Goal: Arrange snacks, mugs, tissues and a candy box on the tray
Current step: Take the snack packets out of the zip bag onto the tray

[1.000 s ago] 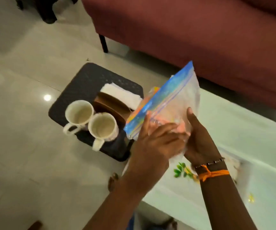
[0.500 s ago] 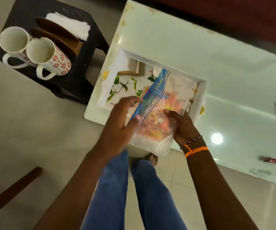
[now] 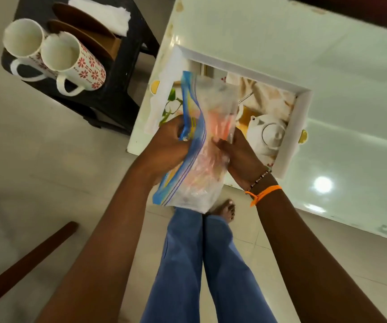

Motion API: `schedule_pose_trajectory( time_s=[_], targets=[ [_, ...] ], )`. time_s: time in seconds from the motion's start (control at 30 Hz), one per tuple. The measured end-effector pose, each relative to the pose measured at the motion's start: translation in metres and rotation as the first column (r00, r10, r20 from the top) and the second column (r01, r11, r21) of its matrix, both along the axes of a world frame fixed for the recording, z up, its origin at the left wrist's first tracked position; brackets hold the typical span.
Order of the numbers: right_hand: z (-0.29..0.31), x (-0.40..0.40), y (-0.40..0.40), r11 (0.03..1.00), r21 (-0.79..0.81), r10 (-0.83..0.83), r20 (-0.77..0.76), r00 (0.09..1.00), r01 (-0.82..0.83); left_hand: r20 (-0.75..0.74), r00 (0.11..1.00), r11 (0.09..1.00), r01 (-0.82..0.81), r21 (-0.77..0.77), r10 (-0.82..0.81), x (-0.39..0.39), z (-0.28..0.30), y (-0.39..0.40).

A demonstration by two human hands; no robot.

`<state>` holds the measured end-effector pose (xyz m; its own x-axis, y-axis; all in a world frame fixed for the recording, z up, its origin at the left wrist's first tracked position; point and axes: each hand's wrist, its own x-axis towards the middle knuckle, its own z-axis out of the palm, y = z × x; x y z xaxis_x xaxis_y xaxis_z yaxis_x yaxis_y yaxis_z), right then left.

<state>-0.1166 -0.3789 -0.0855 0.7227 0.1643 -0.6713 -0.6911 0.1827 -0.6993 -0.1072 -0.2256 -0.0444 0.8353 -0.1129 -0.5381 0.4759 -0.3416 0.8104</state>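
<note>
Since half a second ago you have lifted the snack bag point(image 3: 201, 145) more upright and drawn it closer to you, so more of the tray point(image 3: 291, 136) shows behind it, including the teapot picture printed on its floor. Your left hand point(image 3: 166, 145) now curls round the blue zip edge of the bag at frame centre, where earlier its fingers were spread flat against it. Your right hand point(image 3: 239, 155) grips the clear side of the bag from the right, fingers pressed into the plastic, with an orange band point(image 3: 264, 193) and a beaded bracelet on the wrist. The bag hangs above the near edge of the tray, which sits on the white table point(image 3: 304, 43) in the upper right of the frame. In the upper left, two mugs point(image 3: 71, 61) stand touching on a black stool point(image 3: 122, 73), with a brown holder point(image 3: 87, 29) and white tissues point(image 3: 103, 12) just behind them.
</note>
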Motion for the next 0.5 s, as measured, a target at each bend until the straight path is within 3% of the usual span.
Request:
schedule_pose_trajectory(
  time_s=[0.1, 0.2, 0.37, 0.5],
  targets=[
    [0.025, 0.009, 0.006, 0.973, -0.228, 0.057, 0.096, 0.994, -0.033, 0.027, 0.995, 0.996, -0.091, -0.015, 0.091, -0.005, 0.011, -0.015],
    [0.052, 0.012, 0.006, 0.942, -0.324, -0.021, 0.196, 0.98, 0.085, 0.054, 0.992, 0.993, -0.116, -0.016, 0.117, -0.008, 0.028, -0.033],
    [0.079, 0.01, 0.004, 0.901, -0.432, 0.096, 0.279, 0.955, 0.036, 0.109, 0.984, 0.99, -0.143, -0.023, 0.144, -0.013, 0.041, -0.049],
    [0.084, 0.011, -0.011, 0.784, -0.62, 0.168, 0.273, 0.947, 0.04, 0.121, 0.952, 0.959, -0.284, 0.014, 0.281, -0.018, 0.043, -0.039]
  ],
)
